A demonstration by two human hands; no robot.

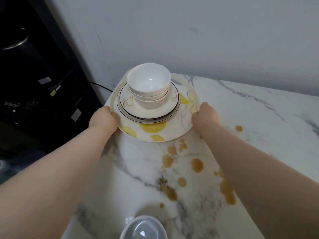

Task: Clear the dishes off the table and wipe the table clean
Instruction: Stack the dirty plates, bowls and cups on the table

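Observation:
A round cream tray with lemon prints (151, 131) sits at the far left corner of the white marble table (259, 118). On it lie stacked plates with dark rims (150, 112), and three nested white bowls (148, 83) stand on the plates. My left hand (103, 118) grips the tray's left rim. My right hand (205, 116) grips its right rim. Brown spill stains (196, 164) spread over the table in front of the tray, toward me.
A grey bowl (143, 228) stands at the table's near edge, partly cut off by the frame. A black appliance (34, 83) with a cable stands left of the table. A grey wall rises right behind the tray.

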